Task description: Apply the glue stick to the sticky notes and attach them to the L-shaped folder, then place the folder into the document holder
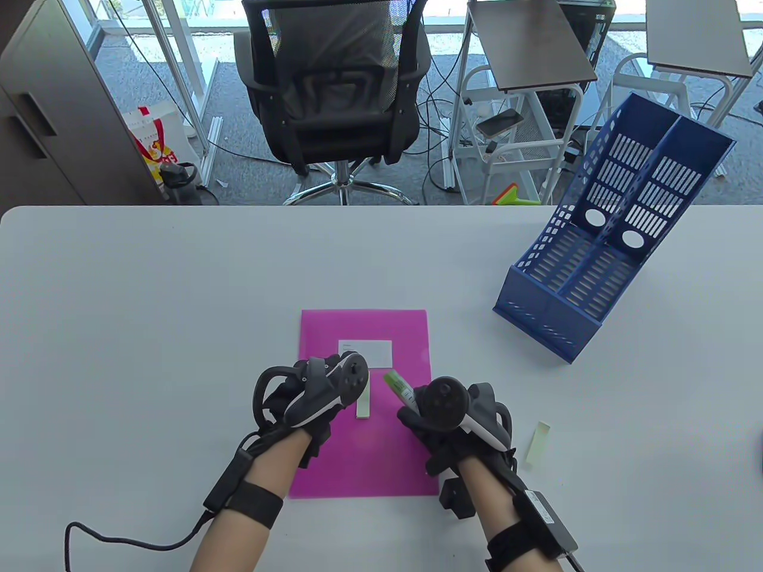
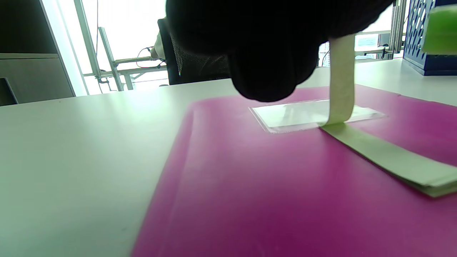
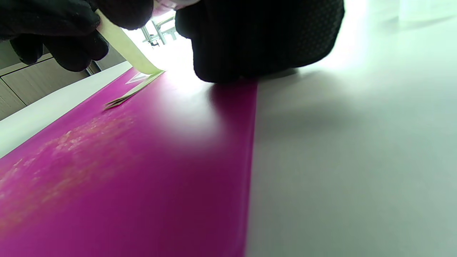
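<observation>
A magenta L-shaped folder (image 1: 366, 453) lies flat in front of me, with a white label (image 1: 372, 351) near its top. On it rests a pale green sticky note pad (image 2: 392, 160). My left hand (image 1: 349, 390) pinches the pad's top sticky note (image 2: 342, 78) and peels it upward. Just right of the pad, my right hand (image 1: 420, 411) grips a green glue stick (image 1: 398, 386), its tip pointing toward the note. The right hand's fingers (image 3: 257, 39) touch the folder's right edge. A blue two-slot document holder (image 1: 596, 250) stands at the far right.
One loose pale green sticky note (image 1: 537, 442) lies on the white table (image 1: 149, 328) right of my right hand. Glue smears show on the folder's surface (image 3: 64, 153). An office chair (image 1: 334, 89) and a white cart (image 1: 512, 131) stand beyond the far edge.
</observation>
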`<state>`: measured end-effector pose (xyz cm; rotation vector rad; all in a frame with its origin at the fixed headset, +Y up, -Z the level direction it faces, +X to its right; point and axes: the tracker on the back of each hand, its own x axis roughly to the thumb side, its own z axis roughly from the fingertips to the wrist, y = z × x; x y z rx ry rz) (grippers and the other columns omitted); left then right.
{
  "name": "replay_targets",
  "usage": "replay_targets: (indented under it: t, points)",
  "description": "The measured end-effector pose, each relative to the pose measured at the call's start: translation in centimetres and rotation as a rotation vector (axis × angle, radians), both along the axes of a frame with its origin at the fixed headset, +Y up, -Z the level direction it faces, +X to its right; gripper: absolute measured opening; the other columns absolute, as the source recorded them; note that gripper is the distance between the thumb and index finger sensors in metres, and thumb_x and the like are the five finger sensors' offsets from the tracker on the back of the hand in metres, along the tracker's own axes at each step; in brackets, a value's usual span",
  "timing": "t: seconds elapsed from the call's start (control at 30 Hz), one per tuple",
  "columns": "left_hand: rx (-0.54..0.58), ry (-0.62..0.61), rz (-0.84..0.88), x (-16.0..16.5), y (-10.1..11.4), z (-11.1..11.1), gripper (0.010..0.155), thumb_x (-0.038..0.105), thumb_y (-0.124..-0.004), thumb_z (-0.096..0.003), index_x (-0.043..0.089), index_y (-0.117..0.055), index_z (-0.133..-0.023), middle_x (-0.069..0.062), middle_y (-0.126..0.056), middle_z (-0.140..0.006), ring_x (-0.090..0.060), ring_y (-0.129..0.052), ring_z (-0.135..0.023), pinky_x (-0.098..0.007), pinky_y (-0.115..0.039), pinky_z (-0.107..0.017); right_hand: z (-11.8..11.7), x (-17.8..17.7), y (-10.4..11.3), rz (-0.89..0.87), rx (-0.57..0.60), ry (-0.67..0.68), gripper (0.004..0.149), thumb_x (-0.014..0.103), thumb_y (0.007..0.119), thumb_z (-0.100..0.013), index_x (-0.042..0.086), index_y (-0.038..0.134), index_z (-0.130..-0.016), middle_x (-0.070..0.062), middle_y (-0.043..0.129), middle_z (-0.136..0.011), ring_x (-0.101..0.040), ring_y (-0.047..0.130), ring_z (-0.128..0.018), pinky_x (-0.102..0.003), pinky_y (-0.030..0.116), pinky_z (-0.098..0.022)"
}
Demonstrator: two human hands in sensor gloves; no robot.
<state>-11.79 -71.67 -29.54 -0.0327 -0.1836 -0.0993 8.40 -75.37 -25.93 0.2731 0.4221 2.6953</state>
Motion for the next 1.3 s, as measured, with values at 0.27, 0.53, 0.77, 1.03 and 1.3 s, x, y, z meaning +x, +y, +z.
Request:
replay_targets:
  t: [0.27, 0.53, 0.77, 1.03, 1.3]
  points:
    - [-0.023, -0.047, -0.026, 0.5, -1.4, 0.7, 0.036, 0.046, -0.075, -0.0488, 0.035, -0.074, -0.083, 0.010, -0.100, -0.074, -0.001, -0.106, -0.056, -0.019, -0.090, -0.037, 0.1, 0.0, 0.0, 0.008, 0.008, -0.001, 0.053, 0.046, 0.063, -0.060, 0.008, 0.062, -0.098, -0.007, 0.085, -0.090, -0.035, 0.080, -0.081, -0.046, 0.074, -0.060]
    - [-0.043, -0.085, -0.062, 0.9, -3.0, 1.2, 0.035, 0.046, -0.076, -0.0478, 0.035, -0.076, -0.081, 0.010, -0.101, -0.072, 0.000, -0.107, -0.055, -0.019, -0.091, -0.038, 0.0, 0.1, 0.0, 0.005, 0.011, -0.007, 0.053, 0.046, 0.063, -0.060, 0.009, 0.063, -0.098, -0.006, 0.085, -0.089, -0.035, 0.080, -0.081, -0.046, 0.074, -0.060]
    - [-0.053, -0.121, -0.083, 1.3, -3.2, 1.6, 0.035, 0.047, -0.078, -0.0470, 0.038, -0.079, -0.081, 0.010, -0.101, -0.075, -0.003, -0.105, -0.058, -0.021, -0.090, -0.041, 0.0, 0.1, 0.0, 0.012, 0.015, -0.006, 0.053, 0.046, 0.063, -0.060, 0.009, 0.063, -0.098, -0.006, 0.085, -0.089, -0.035, 0.080, -0.080, -0.046, 0.074, -0.060]
    - [-0.277, -0.115, -0.015, 1.4, -2.8, 0.8, 0.044, 0.050, -0.063, -0.0522, 0.032, -0.077, -0.090, -0.001, -0.090, -0.091, -0.015, -0.097, -0.072, -0.031, -0.086, -0.050, 0.1, 0.0, 0.0, 0.029, 0.021, 0.002, 0.053, 0.046, 0.063, -0.060, 0.009, 0.062, -0.098, -0.006, 0.085, -0.090, -0.035, 0.080, -0.081, -0.046, 0.074, -0.060]
    - [-0.272, -0.032, -0.129, 1.8, -4.4, 0.0, 0.052, 0.051, -0.071, -0.0495, 0.039, -0.061, -0.100, 0.010, -0.080, -0.088, -0.006, -0.087, -0.066, -0.029, -0.083, -0.053, 0.1, -0.1, 0.0, 0.027, 0.022, 0.004, 0.053, 0.046, 0.063, -0.060, 0.009, 0.062, -0.098, -0.006, 0.085, -0.090, -0.035, 0.080, -0.081, -0.046, 0.074, -0.060]
